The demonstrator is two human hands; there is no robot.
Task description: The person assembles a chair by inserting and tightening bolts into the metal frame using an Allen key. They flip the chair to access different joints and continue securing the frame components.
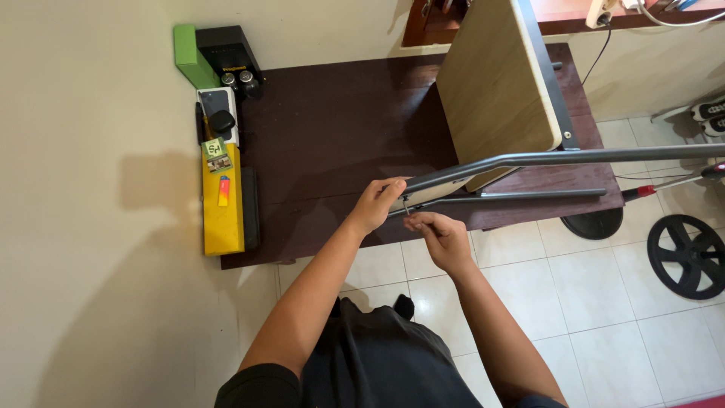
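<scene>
At frame centre, two hands work on a grey metal leg point(529, 159) of an upturned table.

Left hand point(375, 205) wraps the rounded tube end, fingers closed around it; right hand point(442, 236) pinches a small thin metal key point(407, 207) just below the tube, fingertips narrow. Tabletop point(495, 75), pale wood-grain board with dark edge, stands tilted at upper centre on a dark brown mat point(332, 128). Along the mat's left edge lie a flat yellow box point(221, 219), a lighter point(223, 191) and a green block point(192, 57). Black weight plate point(689, 255) rests on glossy white tiles, right.
</scene>
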